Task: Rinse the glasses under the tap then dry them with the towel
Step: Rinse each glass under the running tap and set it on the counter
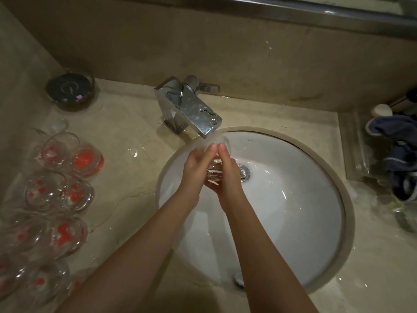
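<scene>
1. Both hands at frame centre: left hand (196, 163) and right hand (228, 175) cup one glass (214, 170), fingers wrapped round it, over the sink (293, 222).
2. Its mouth meets the tap (191, 109).
3. More glasses (56, 195) wait lower left; towel (397, 154) far right.

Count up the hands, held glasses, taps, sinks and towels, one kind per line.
Hands: 2, left hand and right hand
Held glass: 1
Tap: 1
Sink: 1
Towel: 1
Total: 6
</scene>
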Tool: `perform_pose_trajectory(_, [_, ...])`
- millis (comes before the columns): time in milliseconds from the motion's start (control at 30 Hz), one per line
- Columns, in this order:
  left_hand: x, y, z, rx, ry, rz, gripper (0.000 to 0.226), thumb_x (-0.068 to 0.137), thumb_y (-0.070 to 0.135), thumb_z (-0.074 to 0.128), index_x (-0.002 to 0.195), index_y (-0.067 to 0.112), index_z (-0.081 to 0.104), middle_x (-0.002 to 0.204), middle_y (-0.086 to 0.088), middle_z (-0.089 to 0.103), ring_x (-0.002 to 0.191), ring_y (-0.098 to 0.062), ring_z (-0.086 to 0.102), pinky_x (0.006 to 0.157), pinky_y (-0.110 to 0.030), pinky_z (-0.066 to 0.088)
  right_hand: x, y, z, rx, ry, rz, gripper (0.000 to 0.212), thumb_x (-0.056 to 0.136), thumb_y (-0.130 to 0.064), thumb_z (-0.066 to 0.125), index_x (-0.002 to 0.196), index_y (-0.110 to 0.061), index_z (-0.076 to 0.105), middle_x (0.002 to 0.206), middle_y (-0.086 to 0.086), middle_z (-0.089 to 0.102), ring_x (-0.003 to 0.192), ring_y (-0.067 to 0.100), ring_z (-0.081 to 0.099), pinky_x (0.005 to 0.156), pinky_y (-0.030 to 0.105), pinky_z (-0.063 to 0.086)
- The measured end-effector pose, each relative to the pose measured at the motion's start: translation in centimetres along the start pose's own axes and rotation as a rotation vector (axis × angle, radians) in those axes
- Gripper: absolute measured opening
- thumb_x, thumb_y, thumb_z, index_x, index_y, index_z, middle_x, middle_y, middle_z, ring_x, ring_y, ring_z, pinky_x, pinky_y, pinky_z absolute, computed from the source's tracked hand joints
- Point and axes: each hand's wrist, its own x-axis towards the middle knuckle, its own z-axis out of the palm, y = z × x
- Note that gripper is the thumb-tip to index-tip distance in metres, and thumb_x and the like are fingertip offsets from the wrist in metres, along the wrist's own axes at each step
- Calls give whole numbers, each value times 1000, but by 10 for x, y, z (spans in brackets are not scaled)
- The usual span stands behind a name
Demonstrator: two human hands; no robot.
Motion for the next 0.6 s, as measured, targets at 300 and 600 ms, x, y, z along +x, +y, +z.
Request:
perform_pose_trajectory(300, [5,0,11,-3,61,57,36,90,36,66,124,23,59,97,7,74,86,-6,72,67,-19,53,4,-9,7,-85,131,-1,61,82,-64,60,112,-12,48,106,7,65,94,22,69,80,42,59])
perform_pose_trajectory(600, [11,-5,4,8,45,75,49,84,40,69,129,29,55,126,0,65,106,-17,68,92,-36,54,11,0,-3,97,-40,96,62,92,-65,41,106,-11,67,107,14,69,94,27,69,83,40,55])
